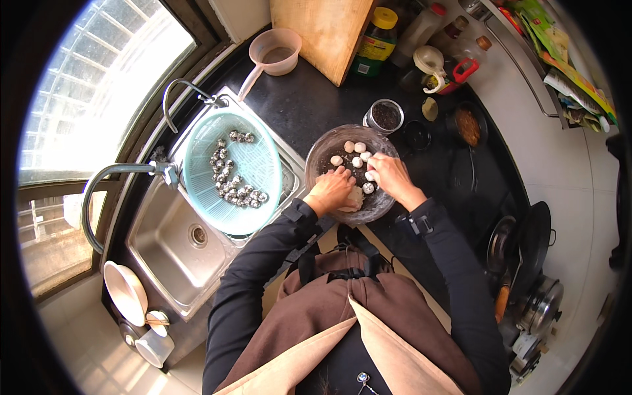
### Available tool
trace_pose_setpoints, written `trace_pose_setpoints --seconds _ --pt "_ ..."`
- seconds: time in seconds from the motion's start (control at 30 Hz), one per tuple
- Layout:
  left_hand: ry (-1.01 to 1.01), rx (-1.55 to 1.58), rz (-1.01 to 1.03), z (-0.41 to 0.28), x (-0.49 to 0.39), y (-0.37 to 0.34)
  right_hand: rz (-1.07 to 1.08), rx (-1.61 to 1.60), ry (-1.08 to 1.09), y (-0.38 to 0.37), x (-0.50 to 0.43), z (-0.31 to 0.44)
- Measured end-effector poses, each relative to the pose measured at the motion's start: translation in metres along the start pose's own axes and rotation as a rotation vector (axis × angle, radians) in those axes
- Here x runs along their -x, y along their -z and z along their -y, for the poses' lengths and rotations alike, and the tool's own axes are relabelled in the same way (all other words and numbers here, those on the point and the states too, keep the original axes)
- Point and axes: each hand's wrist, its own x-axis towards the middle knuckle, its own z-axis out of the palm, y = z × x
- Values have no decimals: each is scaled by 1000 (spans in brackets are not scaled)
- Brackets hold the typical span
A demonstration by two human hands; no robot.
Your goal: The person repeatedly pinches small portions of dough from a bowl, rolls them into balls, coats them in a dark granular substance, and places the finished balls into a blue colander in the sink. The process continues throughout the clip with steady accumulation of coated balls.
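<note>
A wide metal bowl (316, 148) with a dusty inner wall sits before me on the black counter. Several small pale dough balls (359, 147) lie in it, among dark crumbs. My left hand (333, 191) reaches into the bowl, palm down over a pale lump of dough (353, 200); its underside is hidden. On the bowl's right side, the fingertips of my right hand (390, 175) pinch a small white ball (369, 176). Just below those fingers is a white ball with dark specks (368, 188). To the left, a light-blue plastic colander (197, 143) holds many dark-and-white speckled balls (237, 190).
The colander rests across a steel sink (168, 237) with a curved faucet (113, 170). Behind the bowl are an open jar of dark loose material (385, 116), a wooden board (321, 34) and a pink dipper (276, 52). Bottles (377, 42) and pans (533, 247) stand at right.
</note>
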Motion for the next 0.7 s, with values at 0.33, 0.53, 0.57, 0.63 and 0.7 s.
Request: trace_pose_setpoints --seconds 0.33,0.53,0.57,0.63,0.7 --pt "-57 94 -43 5 36 20 -102 -113 -159 -56 7 18" --pt "-73 108 -197 1 62 29 -93 71 -130 -70 14 22" --pt "-77 111 -219 1 62 27 -60 70 -117 -69 16 23" --pt "-16 60 -250 -1 62 20 18 78 -110 -65 22 24" --pt "13 5 -279 -4 61 14 1 71 -36 -62 26 25"
